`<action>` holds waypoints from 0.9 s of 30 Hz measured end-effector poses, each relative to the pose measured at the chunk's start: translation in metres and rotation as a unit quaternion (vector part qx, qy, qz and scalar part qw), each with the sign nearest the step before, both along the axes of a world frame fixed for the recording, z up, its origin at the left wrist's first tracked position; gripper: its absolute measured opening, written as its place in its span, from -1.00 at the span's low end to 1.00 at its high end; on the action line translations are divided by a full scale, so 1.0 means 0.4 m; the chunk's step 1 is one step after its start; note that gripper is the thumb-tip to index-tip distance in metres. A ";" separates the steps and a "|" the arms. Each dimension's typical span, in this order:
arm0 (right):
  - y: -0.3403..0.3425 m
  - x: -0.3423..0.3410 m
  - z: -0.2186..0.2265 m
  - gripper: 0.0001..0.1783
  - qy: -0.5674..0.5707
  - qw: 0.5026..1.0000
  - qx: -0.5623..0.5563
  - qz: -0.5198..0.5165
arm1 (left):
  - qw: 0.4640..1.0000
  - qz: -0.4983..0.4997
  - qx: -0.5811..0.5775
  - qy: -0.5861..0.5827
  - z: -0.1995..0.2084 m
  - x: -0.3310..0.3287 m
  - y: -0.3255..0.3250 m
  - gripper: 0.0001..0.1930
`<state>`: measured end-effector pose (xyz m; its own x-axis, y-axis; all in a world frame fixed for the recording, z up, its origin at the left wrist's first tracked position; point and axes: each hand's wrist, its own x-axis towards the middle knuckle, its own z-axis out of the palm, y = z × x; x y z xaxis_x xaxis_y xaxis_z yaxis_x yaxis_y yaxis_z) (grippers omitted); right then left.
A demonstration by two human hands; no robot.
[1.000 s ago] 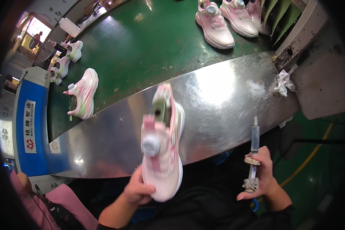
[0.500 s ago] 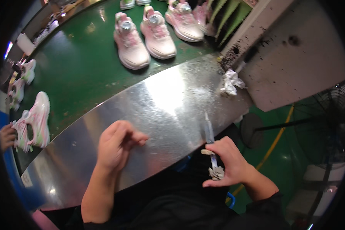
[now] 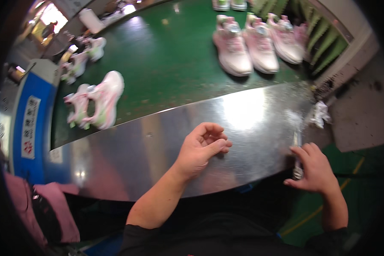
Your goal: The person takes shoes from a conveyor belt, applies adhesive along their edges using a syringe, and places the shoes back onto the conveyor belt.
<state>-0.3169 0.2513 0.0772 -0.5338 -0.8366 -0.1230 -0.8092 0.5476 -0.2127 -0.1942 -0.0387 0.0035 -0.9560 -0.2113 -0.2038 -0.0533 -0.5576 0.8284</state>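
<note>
My left hand (image 3: 200,150) hovers over the steel ledge (image 3: 123,162), palm turned inward and fingers loosely curled. There is a gap at the thumb, and nothing is held. At the ledge's right part, my right hand (image 3: 316,170) grips a slim syringe-like tool (image 3: 298,139) with a thin tip pointing away from me. Its near end is wrapped in something whitish and shows between thumb and fingers; the middle is partly covered by my fingers. A crumpled white tissue (image 3: 320,114) lies just beyond the tool.
Several pink-and-white sneakers (image 3: 233,53) stand on the green belt (image 3: 166,55) at the far right. At the left, a pair of sneakers (image 3: 109,100) sits near the ledge, more behind it. A blue machine panel (image 3: 45,123) and someone's pink clothing (image 3: 62,205) are at left.
The view has swung left, so the scene has shifted rightward. The co-worker's hand by the left sneakers is gone from there. My right hand still grips the tool; my left remains empty.
</note>
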 end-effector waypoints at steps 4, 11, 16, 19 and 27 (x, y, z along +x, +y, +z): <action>0.002 -0.001 -0.004 -0.15 -0.059 0.998 -0.018 0.019 | 0.985 0.148 -0.069 0.056 0.033 0.105 -0.160 -0.81; -0.001 -0.018 -0.046 -0.04 -0.073 0.983 -0.167 -0.015 | 0.813 0.458 -0.342 -0.114 -0.048 0.402 -0.612 -0.46; 0.030 0.010 -0.041 -0.05 -0.094 0.984 -0.153 -0.015 | 0.825 0.374 -0.398 -0.143 -0.059 0.293 -0.658 -0.35; 0.014 0.019 -0.034 -0.09 -0.114 0.983 -0.146 -0.009 | 0.876 0.384 -0.289 -0.042 -0.035 0.247 -0.667 -0.22; 0.035 0.012 -0.061 -0.03 -0.198 0.956 -0.199 -0.089 | 0.891 0.312 -0.324 -0.067 0.053 0.314 -0.572 -0.37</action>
